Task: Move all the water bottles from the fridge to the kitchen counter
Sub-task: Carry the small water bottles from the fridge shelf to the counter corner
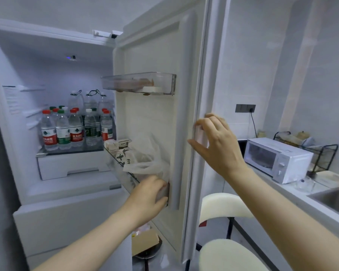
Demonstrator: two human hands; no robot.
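Head view: fridge [53,45] stands open, door [155,51] swung out to the right.

Water bottles [74,128]: all upright on the glass shelf [70,150] inside the fridge, packed close together. Front rows are small bottles with red, green and white caps. Three taller bottles with carry loops stand behind them. None is on the bench [301,194], which runs along the right wall, well apart from the shelf.

Left grip [151,194]: bare hand reaching in low, fingers curled round the outer end of the lower door bin [117,165]. The fingertips are hidden behind the bin's end.

Right grip [217,145]: bare hand raised at the door's outer edge, fingers loosely spread, thumb held out below them. Fingertips meet the door edge and clasp nothing.

Lower door bin: holds small cartons and a pale plastic bag [153,153], the bag slumped just above the left grip. Upper door bin [139,83]: clear, contents too blurred to name.

Bench carries a white microwave [276,159], a wire rack [321,153] behind it and a clear glass [304,184] just in front. A steel sink [333,200] is set into the near end. Two cream stools [223,204] stand between the door and the bench.
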